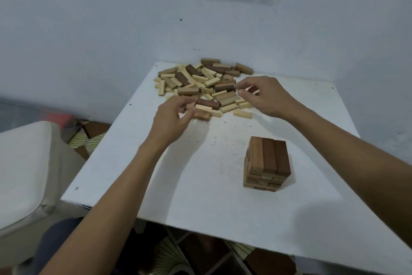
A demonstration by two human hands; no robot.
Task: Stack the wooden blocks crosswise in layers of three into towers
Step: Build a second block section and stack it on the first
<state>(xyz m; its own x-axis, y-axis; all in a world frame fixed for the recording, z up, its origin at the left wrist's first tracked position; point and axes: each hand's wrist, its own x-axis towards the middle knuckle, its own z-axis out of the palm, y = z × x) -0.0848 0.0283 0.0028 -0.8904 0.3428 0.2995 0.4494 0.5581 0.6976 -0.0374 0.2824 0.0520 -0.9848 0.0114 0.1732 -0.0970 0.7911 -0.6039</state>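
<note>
A loose pile of light and dark wooden blocks (205,80) lies at the far side of the white table (156,163). A tower (267,163) of brown blocks in crosswise layers stands near right, its top layer three blocks side by side. My left hand (174,118) is at the pile's near edge, thumb and fingers curled round the left end of a reddish-brown block (202,116) lying on the table. My right hand (263,96) hovers over the pile's right edge with a dark brown block (253,90) tucked in its curled fingers.
A pale wall rises directly behind the table. A white cushioned seat (26,167) stands to the left. Patterned floor shows below the table's left and front edges. Bare table surface lies between the pile and the tower.
</note>
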